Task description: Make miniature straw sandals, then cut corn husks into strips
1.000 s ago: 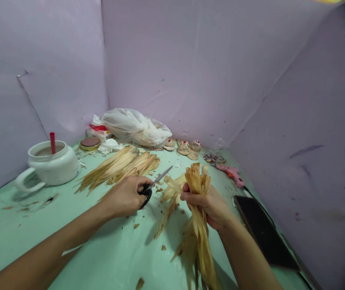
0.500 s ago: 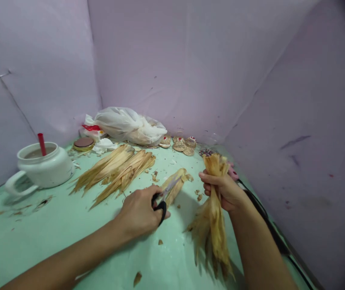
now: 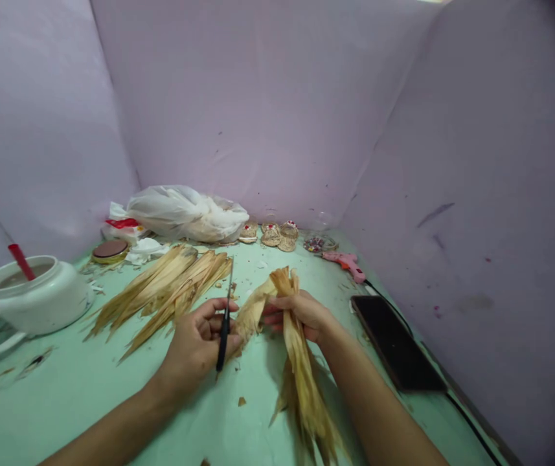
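Note:
My left hand [image 3: 199, 346] is closed around the black handles of a pair of scissors [image 3: 226, 323], whose blades point away from me. In my right hand [image 3: 301, 314] is a bundle of dried husks [image 3: 301, 362], its frayed ends hanging toward me. Between the hands a separate pale husk [image 3: 255, 307] stretches from my left fingertips to the fingers of my right hand. Two piles of flattened husks [image 3: 160, 285] lie left of the scissors on the green table [image 3: 160, 433].
A white mug [image 3: 39, 304] with a red stick stands at the left. Along the back are a round tin [image 3: 110, 251], a white plastic bag [image 3: 184, 213] and small woven items [image 3: 271, 234]. A pink glue gun [image 3: 346, 262] and a black phone [image 3: 396, 343] lie right.
My right hand has moved left with the bundle, close to my left hand. The pale husk is now lifted between them, and the scissors have turned upright. The view has shifted right.

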Demonstrator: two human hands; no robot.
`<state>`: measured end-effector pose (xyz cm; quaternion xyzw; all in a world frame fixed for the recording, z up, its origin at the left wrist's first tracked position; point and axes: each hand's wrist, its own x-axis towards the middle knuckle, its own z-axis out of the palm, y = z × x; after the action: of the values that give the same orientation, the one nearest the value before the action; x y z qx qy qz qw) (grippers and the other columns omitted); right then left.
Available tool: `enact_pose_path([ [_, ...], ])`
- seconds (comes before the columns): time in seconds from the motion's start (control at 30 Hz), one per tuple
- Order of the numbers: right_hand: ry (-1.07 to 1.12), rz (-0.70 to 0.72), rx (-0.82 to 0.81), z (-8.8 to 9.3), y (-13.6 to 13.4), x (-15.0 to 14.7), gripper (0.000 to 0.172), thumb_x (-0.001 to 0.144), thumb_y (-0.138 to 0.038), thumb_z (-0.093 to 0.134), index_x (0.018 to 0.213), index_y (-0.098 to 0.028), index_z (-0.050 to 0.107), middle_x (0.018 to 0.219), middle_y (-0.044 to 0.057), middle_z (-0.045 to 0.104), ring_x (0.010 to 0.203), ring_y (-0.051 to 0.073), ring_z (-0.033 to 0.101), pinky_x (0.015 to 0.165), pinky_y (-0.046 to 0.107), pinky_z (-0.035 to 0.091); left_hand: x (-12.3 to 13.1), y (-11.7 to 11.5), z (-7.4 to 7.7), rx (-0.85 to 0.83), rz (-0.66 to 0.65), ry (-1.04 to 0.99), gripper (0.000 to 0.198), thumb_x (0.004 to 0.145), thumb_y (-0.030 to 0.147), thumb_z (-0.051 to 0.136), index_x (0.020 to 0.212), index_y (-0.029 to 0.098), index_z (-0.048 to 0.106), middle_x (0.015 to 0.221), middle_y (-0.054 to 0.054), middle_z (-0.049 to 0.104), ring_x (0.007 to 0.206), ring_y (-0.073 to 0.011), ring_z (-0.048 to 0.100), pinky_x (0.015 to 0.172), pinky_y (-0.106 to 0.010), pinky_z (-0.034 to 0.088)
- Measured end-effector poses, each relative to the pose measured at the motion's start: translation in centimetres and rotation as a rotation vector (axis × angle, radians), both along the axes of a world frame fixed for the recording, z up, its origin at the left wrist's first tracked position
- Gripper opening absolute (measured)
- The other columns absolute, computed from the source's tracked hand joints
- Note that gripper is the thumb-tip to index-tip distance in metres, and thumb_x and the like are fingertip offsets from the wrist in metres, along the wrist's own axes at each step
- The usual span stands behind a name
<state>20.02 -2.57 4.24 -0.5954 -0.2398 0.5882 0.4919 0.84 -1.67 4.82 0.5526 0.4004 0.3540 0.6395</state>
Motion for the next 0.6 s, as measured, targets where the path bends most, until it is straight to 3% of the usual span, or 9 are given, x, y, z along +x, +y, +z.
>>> enact_pose_path([
  [0.13, 0.079, -0.016, 0.086, 0.1, -0.1, -1.1, 0.013, 0.05, -0.017, 0.068, 0.059, -0.015, 0.058, 0.052, 0.001, 0.061, 0.047, 0.013, 0.057, 0.05, 0.027, 0.048, 0.9, -1.9, 0.3, 0.148, -0.158, 0.142, 0.031, 0.052, 0.02, 0.066, 0.08, 0.017, 0.054, 0.064, 0.002, 0.057, 0.06, -0.0121, 0.054, 0.057, -0.022, 0.042],
  [0.27, 0.084, -0.109, 0.178, 0.1, -0.2, -0.9, 0.023, 0.045, -0.016, 0.071, 0.061, -0.018, 0.055, 0.047, -0.006, 0.054, 0.044, 0.01, 0.051, 0.049, 0.024, 0.044, 0.4, -2.1, -0.8, 0.308, -0.332, 0.286, 0.023, 0.063, 0.021, 0.058, 0.085, 0.017, 0.058, 0.066, 0.0, 0.059, 0.06, -0.0122, 0.052, 0.054, -0.021, 0.04],
  [0.4, 0.074, -0.095, 0.242, 0.7, -0.4, -0.6, 0.028, 0.042, -0.019, 0.075, 0.065, -0.015, 0.06, 0.053, -0.003, 0.058, 0.051, 0.012, 0.053, 0.053, 0.024, 0.043, -1.1, -0.4, -0.9, 0.486, -0.228, 0.434, 0.032, 0.067, 0.029, 0.06, 0.097, 0.017, 0.056, 0.07, 0.0, 0.058, 0.059, -0.0117, 0.049, 0.053, -0.02, 0.037],
  [0.5, -0.003, -0.068, 0.284, 1.4, -0.7, -0.6, 0.029, 0.042, -0.017, 0.077, 0.067, -0.015, 0.062, 0.059, -0.003, 0.06, 0.056, 0.012, 0.053, 0.057, 0.024, 0.042, -2.1, 1.2, 0.3, 0.431, -0.233, 0.441, 0.029, 0.071, 0.033, 0.056, 0.095, 0.016, 0.056, 0.066, 0.001, 0.052, 0.057, -0.0109, 0.045, 0.052, -0.02, 0.036],
  [0.6, -0.195, -0.024, 0.311, 2.0, -1.2, -0.7, 0.024, 0.046, -0.017, 0.076, 0.062, -0.016, 0.059, 0.057, -0.004, 0.057, 0.055, 0.011, 0.051, 0.056, 0.024, 0.04, -2.9, 2.2, 1.9, 0.315, -0.436, 0.461, 0.019, 0.073, 0.03, 0.052, 0.084, 0.015, 0.057, 0.06, 0.003, 0.044, 0.055, -0.0098, 0.039, 0.049, -0.019, 0.032],
])
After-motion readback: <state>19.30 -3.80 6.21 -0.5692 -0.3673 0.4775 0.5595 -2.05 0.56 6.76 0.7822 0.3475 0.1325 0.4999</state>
